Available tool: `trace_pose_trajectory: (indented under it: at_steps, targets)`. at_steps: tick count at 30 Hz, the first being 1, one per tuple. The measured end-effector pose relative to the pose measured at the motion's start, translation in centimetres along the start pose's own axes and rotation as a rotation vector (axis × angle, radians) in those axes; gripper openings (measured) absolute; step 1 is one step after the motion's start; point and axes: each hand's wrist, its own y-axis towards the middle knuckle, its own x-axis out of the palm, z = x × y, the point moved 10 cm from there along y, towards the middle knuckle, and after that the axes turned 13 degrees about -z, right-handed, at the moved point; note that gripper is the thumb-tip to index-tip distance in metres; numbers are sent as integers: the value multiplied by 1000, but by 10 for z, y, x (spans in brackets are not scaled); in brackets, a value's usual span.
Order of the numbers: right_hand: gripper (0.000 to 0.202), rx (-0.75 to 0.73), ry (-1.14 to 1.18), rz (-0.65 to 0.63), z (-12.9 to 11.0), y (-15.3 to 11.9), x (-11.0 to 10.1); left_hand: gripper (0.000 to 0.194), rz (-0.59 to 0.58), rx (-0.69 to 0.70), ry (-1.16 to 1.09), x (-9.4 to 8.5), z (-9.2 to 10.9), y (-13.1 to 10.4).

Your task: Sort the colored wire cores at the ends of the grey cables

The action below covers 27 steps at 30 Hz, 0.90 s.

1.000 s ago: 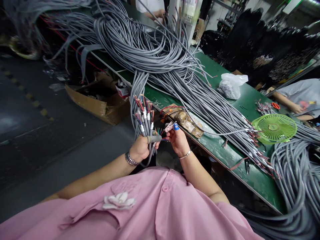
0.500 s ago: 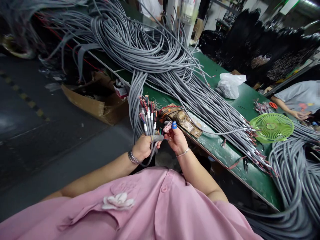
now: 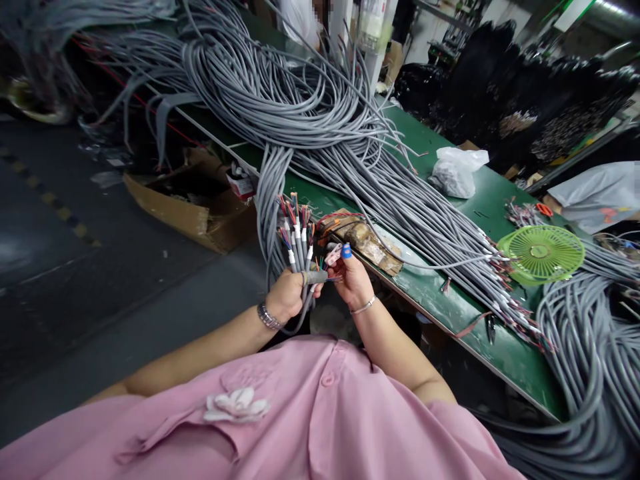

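My left hand [image 3: 286, 295], with a metal watch on its wrist, is closed around several grey cables [image 3: 301, 257]. Their stripped ends stick up and show white sleeves and thin coloured wires [image 3: 295, 212]. One thicker grey cable end [image 3: 315, 276] points sideways from this hand towards the right. My right hand [image 3: 357, 285] pinches the thin wires at its tip; the fingertips are partly hidden. Blue wrapping [image 3: 347, 251] covers the right thumb tip. A small pink-and-white patterned piece [image 3: 333, 254] lies at the right fingers; whether it is a finger covering or a held object is unclear.
Long grey cables [image 3: 320, 127] cover much of the green table [image 3: 525, 380]. On it are a green fan [image 3: 541, 255], a white plastic bag [image 3: 459, 171] and a taped brown bundle [image 3: 370, 240]. A cardboard box [image 3: 175, 213] stands on the floor at left. Another person's sleeve [image 3: 600, 193] shows at right.
Both hands keep nearly the same place and hold. The view has shifted slightly. At far right, the other person's forearm and hand have moved out of sight.
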Motion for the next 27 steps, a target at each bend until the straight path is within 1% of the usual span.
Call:
trace_pose_trajectory:
  at_steps: [4, 9, 13, 15, 18, 20, 23, 24, 25, 27]
  targets:
    - [38, 22, 47, -29, 3, -1, 4, 18, 23, 3, -14, 1, 3, -2]
    - [48, 113, 70, -25, 8, -8, 0, 18, 48, 3, -1, -4, 5, -16]
    - [50, 155, 32, -60, 7, -11, 2, 22, 121, 51, -21, -11, 8, -27]
    - [46, 142, -18, -78, 3, -10, 6, 23, 157, 77, -53, -13, 11, -29]
    - [36, 89, -110, -95, -4, -9, 10, 22, 191, 107, -65, -12, 16, -27]
    - [33, 16, -192, -50, -9, -10, 6, 21, 210, 121, -62, -12, 18, -26]
    - [41, -122, -354, 61, -20, -14, -5, 18, 212, 136, -71, -12, 20, -23]
    - [43, -144, -376, 71, -21, -14, -6, 18, 207, 140, -76, -12, 20, -22]
    - [45, -138, -365, 56, -19, -13, -6, 18, 205, 141, -81, -11, 20, -22]
    - [46, -69, -258, -14, -11, -8, -1, 18, 217, 132, -87, -12, 18, -20]
